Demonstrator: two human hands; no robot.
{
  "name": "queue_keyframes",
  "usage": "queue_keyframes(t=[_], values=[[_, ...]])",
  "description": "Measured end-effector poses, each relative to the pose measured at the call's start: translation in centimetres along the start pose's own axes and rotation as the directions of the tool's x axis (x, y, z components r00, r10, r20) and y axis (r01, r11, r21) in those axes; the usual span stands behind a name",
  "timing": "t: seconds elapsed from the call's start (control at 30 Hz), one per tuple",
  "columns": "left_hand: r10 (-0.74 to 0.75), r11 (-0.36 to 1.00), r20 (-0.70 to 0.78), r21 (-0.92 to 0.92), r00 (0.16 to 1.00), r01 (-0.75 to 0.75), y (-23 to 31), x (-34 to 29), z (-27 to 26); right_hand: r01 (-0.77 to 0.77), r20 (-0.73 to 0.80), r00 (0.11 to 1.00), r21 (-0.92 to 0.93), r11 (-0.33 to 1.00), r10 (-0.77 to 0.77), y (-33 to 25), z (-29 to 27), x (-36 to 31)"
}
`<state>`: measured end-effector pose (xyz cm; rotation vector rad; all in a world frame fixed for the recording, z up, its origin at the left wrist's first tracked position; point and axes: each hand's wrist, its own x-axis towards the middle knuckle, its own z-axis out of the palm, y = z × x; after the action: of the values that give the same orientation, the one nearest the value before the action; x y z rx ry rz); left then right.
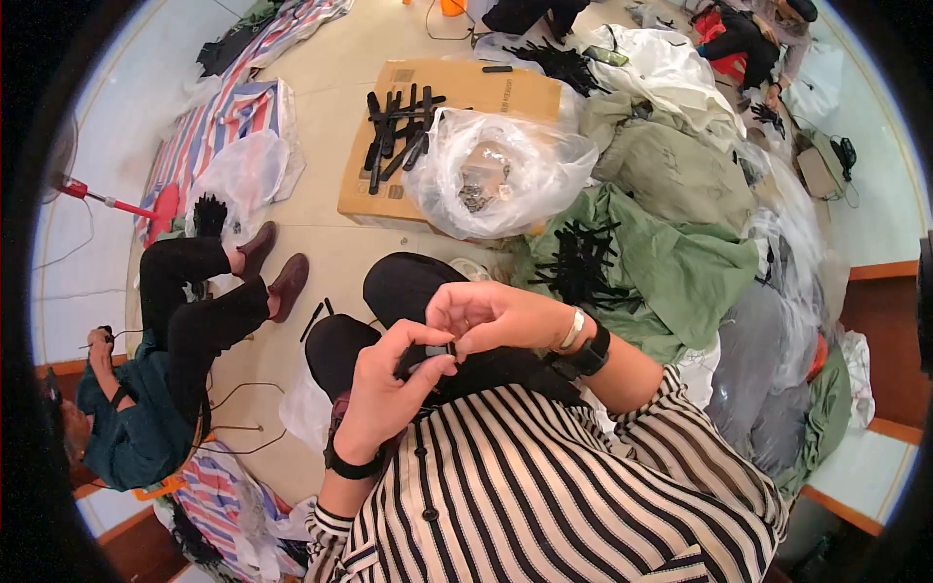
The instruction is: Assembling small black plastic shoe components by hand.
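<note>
A brown cardboard box (452,85) carries black strips (389,136) (loosely piled, some crossing) and a clear plastic bag (439,170).

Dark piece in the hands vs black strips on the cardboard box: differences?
Pose: the dark piece is pinched in the left hand, right hand at its end; the black strips lie on the cardboard box.
Visibility: the hands partly cover the dark piece; the black strips mostly show.
Shared: both look dark.

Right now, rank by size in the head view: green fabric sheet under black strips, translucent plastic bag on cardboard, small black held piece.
1. Green sheet
2. Plastic bag
3. Held piece, smallest though nearest the camera
</note>
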<state>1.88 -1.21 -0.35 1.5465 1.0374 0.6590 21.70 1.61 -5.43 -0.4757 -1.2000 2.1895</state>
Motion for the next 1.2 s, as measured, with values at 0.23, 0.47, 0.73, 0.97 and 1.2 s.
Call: queue_keyframes(t=[0.23, 0.47, 0.73, 0.97, 1.2], values=[[0.031, 0.994, 0.059, 0.104, 0.998, -0.037, -0.7, 1.2, 1.6, -0.030, -0.110, 0.994, -0.172, 0.985, 0.011, -0.4, -1.1, -2.4], [0.025, 0.998, 0.044, 0.062, 0.999, -0.028, 0.3, 2.3, 2.7, -0.208, -0.352, 0.935, -0.636, 0.743, -0.040, -2.9, -3.0, -6.2], [-0.366, 0.783, -0.070, -0.562, 0.928, 0.267, -0.2, 2.9, 1.0, -0.398, -0.561, 0.592, -0.828, 0.395, -0.578, -2.4, -9.9, -6.2], [-0.416, 0.762, 0.078, -0.513, 0.906, 0.394, -0.8, 2.3, 0.1, -0.487, -0.483, 0.720, -0.863, 0.133, -0.498, 3.7, -18.9, 6.0], [-0.382, 0.692, 0.005, -0.662, 0.924, 0.289, -1.6, 1.2, -1.2, -0.589, -0.539, 0.765, -0.807, -0.043, -0.354, 5.0, -19.6, 8.7]])
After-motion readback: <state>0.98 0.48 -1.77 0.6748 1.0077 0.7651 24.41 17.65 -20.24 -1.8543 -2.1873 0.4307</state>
